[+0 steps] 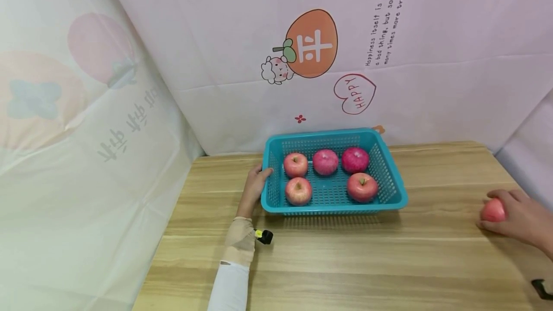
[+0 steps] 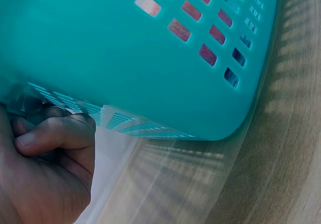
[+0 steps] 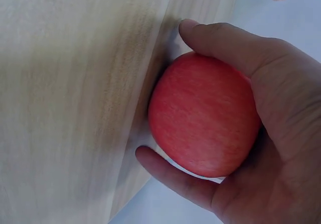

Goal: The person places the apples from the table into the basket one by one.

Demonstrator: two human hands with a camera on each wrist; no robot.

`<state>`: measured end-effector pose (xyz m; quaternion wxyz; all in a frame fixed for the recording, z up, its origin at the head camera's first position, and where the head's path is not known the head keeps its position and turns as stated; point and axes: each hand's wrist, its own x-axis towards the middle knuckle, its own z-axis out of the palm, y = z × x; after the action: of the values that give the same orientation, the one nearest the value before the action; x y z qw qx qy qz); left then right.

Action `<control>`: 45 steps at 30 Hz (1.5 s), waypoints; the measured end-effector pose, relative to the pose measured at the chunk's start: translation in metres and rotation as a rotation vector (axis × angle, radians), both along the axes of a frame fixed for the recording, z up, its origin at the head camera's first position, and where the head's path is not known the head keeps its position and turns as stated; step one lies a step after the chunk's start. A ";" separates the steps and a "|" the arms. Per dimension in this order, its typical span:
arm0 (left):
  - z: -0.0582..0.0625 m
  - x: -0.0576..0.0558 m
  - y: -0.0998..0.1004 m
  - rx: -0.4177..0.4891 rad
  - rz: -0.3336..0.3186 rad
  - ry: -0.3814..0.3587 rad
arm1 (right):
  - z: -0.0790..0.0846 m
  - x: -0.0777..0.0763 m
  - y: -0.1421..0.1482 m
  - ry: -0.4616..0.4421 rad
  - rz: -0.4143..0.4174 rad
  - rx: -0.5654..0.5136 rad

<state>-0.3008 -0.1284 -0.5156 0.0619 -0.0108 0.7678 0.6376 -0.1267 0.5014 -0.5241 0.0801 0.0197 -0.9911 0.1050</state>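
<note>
A blue-green plastic basket (image 1: 394, 172) with perforated walls stands on the wooden table and contains several apples. Stems or stem hollows show on the red-pink apples at its left (image 1: 298, 191) and front right (image 1: 362, 187). Two at the back, a pink apple (image 1: 325, 162) and a deeper magenta one (image 1: 355, 160), are rounder. My left hand (image 1: 254, 187) grips the basket's left rim, thumb over the edge; in the left wrist view its fingers (image 2: 57, 133) curl beside the wall. Far right, my right hand (image 1: 520, 217) holds a red apple (image 3: 203, 116), fingers and thumb around it, low by the tabletop.
Behind the basket rises a white printed cloth (image 1: 233, 104), and another cloth (image 1: 129, 196) hangs along the left side. The wooden table (image 1: 345, 263) extends in front of the basket and to its right. Its right edge runs close to my right hand.
</note>
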 end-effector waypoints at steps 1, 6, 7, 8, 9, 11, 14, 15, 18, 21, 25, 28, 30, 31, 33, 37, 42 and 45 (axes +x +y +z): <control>0.000 0.000 0.000 0.001 -0.001 0.002 | -0.001 0.000 0.001 -0.008 -0.002 -0.002; -0.001 -0.001 0.000 -0.002 -0.005 0.015 | -0.004 0.000 0.005 -0.039 -0.006 -0.016; -0.001 -0.001 0.000 -0.005 -0.005 0.016 | -0.005 0.000 0.006 -0.045 -0.006 -0.019; -0.002 -0.001 0.000 -0.006 -0.005 0.015 | -0.005 0.000 0.006 -0.048 -0.005 -0.021; -0.002 -0.001 0.001 -0.008 -0.006 0.017 | -0.006 0.000 0.007 -0.050 -0.005 -0.023; -0.002 -0.001 0.001 -0.010 -0.007 0.019 | -0.006 0.000 0.007 -0.052 -0.005 -0.024; -0.003 -0.002 0.002 -0.008 -0.013 0.025 | -0.008 0.000 0.009 -0.042 -0.006 -0.022; -0.003 -0.002 0.002 -0.007 -0.014 0.027 | -0.009 0.000 0.009 -0.039 -0.009 -0.021; -0.003 -0.002 0.002 -0.009 -0.016 0.027 | -0.010 0.000 0.009 -0.021 -0.011 -0.023; -0.002 -0.002 0.001 -0.013 -0.013 0.025 | -0.011 0.000 0.008 -0.004 -0.011 -0.023; -0.002 -0.002 0.001 -0.007 -0.009 0.023 | -0.009 0.000 0.006 -0.012 -0.018 -0.022; -0.001 0.000 0.001 0.015 -0.009 0.026 | -0.007 -0.001 0.004 -0.034 -0.038 -0.026; -0.001 0.001 0.001 0.029 -0.010 0.028 | -0.006 -0.002 0.002 -0.050 -0.051 -0.027; -0.001 0.001 0.001 0.038 -0.010 0.028 | -0.005 -0.002 0.001 -0.054 -0.056 -0.029; 0.000 0.002 0.001 0.040 -0.010 0.028 | -0.005 -0.003 0.001 -0.056 -0.055 -0.030; -0.001 0.001 0.001 0.043 -0.008 0.028 | -0.004 -0.003 0.000 -0.066 -0.062 -0.033; 0.000 0.001 0.001 0.041 -0.010 0.030 | -0.003 -0.003 -0.001 -0.079 -0.070 -0.030; 0.000 0.000 0.000 0.028 -0.007 0.038 | -0.003 -0.004 -0.001 -0.072 -0.063 -0.027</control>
<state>-0.3004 -0.1288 -0.5158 0.0495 0.0050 0.7600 0.6480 -0.1304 0.5004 -0.5270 0.0477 -0.0163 -0.9919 0.1166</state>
